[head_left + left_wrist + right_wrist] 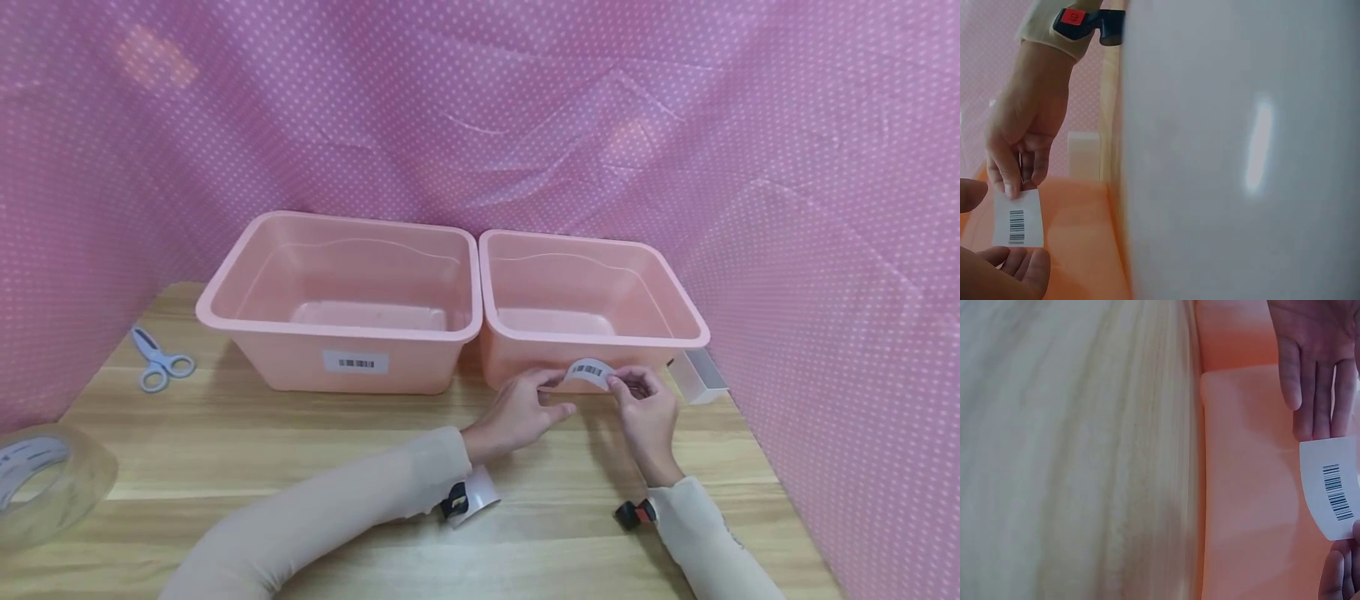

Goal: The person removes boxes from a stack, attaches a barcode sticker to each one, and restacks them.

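A white barcode label is held in front of the right pink bin, bowed in the head view. My right hand pinches its right edge between thumb and fingers. At the label's left edge, the fingertips of my left hand touch it, fairly straight, with the thumb held apart. The right wrist view shows those straight fingers meeting the label's edge. Another barcode label is on the front of the left pink bin.
Light blue scissors lie left of the bins. A wide roll of clear tape is at the near left. Under my left wrist sits a curved white piece. A small white box stands beside the right bin. Pink dotted cloth surrounds the wooden table.
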`<move>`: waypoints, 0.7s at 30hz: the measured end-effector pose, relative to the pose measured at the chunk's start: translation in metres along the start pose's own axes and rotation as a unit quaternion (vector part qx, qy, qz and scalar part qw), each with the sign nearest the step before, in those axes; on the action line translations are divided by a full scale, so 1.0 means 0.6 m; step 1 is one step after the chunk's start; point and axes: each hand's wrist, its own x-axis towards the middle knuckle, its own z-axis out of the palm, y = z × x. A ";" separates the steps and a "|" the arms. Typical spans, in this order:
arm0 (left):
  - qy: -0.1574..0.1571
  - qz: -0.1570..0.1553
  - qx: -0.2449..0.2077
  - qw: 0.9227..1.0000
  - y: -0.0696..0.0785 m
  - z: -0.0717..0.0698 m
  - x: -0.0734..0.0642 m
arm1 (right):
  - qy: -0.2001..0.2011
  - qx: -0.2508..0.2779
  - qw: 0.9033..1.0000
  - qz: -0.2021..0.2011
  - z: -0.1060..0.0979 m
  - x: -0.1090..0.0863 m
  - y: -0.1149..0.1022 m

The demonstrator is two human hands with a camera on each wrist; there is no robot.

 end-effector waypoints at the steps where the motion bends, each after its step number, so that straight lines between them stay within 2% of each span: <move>1: 0.000 -0.001 -0.001 1.000 0.000 0.000 0.001 | 0.000 -0.001 1.000 0.002 0.000 0.001 0.001; 7: 0.002 -0.006 -0.007 1.000 0.000 0.003 0.003 | -0.001 -0.005 1.000 0.012 -0.003 0.004 0.005; 13: 0.004 0.008 -0.006 1.000 0.001 0.007 0.003 | -0.001 -0.017 1.000 0.016 -0.003 0.005 0.004; 21: 0.009 0.011 -0.008 1.000 0.000 0.008 -0.003 | -0.002 0.009 0.999 0.032 -0.004 0.004 0.002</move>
